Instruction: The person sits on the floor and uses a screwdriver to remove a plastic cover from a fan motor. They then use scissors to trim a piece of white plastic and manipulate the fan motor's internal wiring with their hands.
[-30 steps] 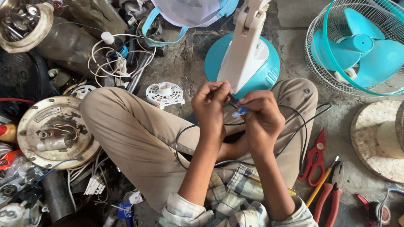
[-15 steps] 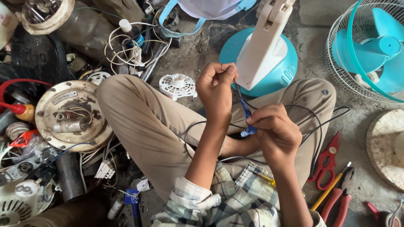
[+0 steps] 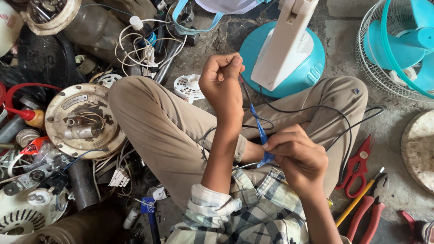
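Nearest the camera, the right hand (image 3: pixel 296 158) is closed, its fingers (image 3: pixel 276 145) pinching the lower end of a strip of blue tape (image 3: pixel 260 131); the very tip of the strip bunches under the knuckles and is hard to make out. The tape runs taut and slanting up to the left hand (image 3: pixel 221 83), which is raised above the left knee with fingers curled shut on the tape's upper end together with a thin black wire (image 3: pixel 316 108). Exactly where tape meets wire inside that fist is hidden. The wire loops across the lap and over the right knee; its far end is lost behind the leg.

To the right on the concrete floor (image 3: pixel 389 149) lie red-handled cutters (image 3: pixel 357 167) and pliers (image 3: pixel 368 212), the latter cut off by the bottom edge. To the left sits a round metal motor plate (image 3: pixel 81 122) amid clutter too tangled to sort.

Farther off, a teal fan base (image 3: pixel 312 68) carries a white stand (image 3: pixel 285 45), its top out of frame. A wire fan guard (image 3: pixel 375 58) holds a teal blade (image 3: pixel 407 45), cropped at the right edge. A small white grille (image 3: pixel 187 88) lies beside the left knee.
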